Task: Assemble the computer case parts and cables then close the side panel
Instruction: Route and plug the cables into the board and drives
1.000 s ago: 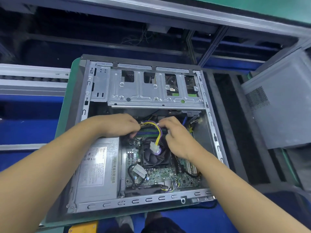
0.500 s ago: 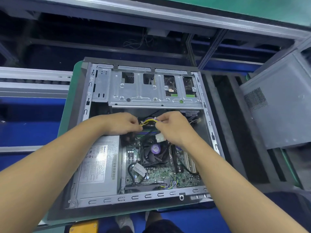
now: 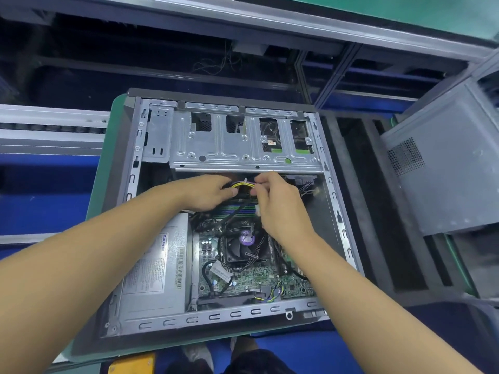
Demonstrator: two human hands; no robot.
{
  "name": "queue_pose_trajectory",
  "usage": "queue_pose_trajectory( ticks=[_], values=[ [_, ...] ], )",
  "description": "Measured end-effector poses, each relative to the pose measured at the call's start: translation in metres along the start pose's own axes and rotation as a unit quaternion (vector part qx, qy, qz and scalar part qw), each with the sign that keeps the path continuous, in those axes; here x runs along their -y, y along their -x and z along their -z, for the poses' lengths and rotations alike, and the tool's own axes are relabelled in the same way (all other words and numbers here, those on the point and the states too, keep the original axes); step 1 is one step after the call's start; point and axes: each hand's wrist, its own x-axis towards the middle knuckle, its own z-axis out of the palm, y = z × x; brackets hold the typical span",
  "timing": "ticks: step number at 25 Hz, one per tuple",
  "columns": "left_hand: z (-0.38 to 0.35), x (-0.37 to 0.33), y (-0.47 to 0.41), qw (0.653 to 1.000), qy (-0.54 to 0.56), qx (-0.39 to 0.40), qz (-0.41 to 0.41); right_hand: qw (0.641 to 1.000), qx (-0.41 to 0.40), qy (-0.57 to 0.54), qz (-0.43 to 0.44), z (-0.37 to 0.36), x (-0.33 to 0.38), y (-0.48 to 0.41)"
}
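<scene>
Head view: a yellow-and-purple cable bundle (image 3: pixel 243 184) is pinched between the left hand (image 3: pixel 208 193) and right hand (image 3: pixel 278 203), fingers closed on it, just below the drive cage (image 3: pixel 243 147) inside the open computer case (image 3: pixel 332 211). Cable routing seems in hand; next, its white connector (image 3: pixel 258 211) likely needs seating. The target socket is hidden, and the side panel cannot be identified.

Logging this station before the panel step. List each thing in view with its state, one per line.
computer case: lying flat, side open, no panel fitted
wire bundle: held taut between both hands
left hand: grip shut on wire bundle
right hand: grip shut on wire bundle
white connector: loose, unplugged
CPU fan: mounted
power supply: seated in case
</scene>
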Motion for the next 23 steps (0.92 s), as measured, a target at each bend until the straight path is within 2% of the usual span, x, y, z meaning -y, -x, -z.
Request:
queue_pose_trajectory(
  ticks=[6,9,12,16,21,23],
  values=[
    [0.002,0.0,-0.011,0.996,-0.052,0.009,0.065,0.996,0.067,0.017,-0.058,-0.004,-0.008,0.003],
    [-0.002,0.001,-0.015,0.996,-0.068,0.012,0.059,0.988,0.074,-0.086,-0.107,-0.007,-0.014,0.004],
    [-0.009,0.003,-0.016,0.995,-0.084,-0.018,0.054,0.957,0.083,-0.233,-0.152,-0.008,-0.015,-0.001],
    [-0.01,0.005,-0.015,0.994,-0.102,-0.022,0.044,0.94,0.012,-0.272,-0.205,-0.019,-0.027,-0.01],
    [-0.004,0.0,-0.018,0.993,-0.085,0.009,0.076,0.937,-0.067,-0.228,-0.255,-0.033,-0.029,-0.03],
    [-0.002,-0.002,-0.019,0.995,-0.077,0.014,0.056,0.94,-0.074,-0.221,-0.247,-0.041,-0.026,-0.033]
  ],
)
